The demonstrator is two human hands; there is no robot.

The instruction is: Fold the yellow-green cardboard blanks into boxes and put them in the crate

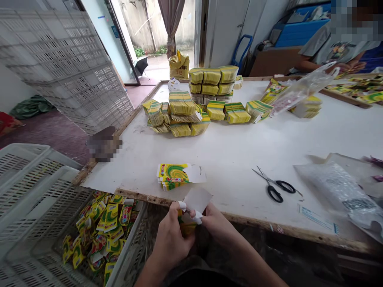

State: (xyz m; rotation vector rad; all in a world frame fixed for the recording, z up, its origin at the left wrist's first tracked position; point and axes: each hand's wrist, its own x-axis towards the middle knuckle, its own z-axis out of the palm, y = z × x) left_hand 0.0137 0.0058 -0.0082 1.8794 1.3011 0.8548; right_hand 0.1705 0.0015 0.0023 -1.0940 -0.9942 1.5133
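Note:
Just over the table's front edge, my left hand (173,231) and my right hand (217,225) are both closed around a small yellow carton (188,228). Its white flap (198,199) stands up, and white wraps cover some of my fingertips. Most of the carton is hidden by my fingers. Beyond my hands, a short stack of flat yellow-and-green cartons (173,174) lies on the white table (227,151). To their right rest scissors (275,187) with black handles, blades apart.
Bundled flat cartons (182,103) are piled at the back. Below left, a plastic crate (128,247) holds many yellow cartons (109,217). Clear plastic packaging (344,191) lies at right, a plastic bag (302,93) farther back. Another person (338,52) works at the far right.

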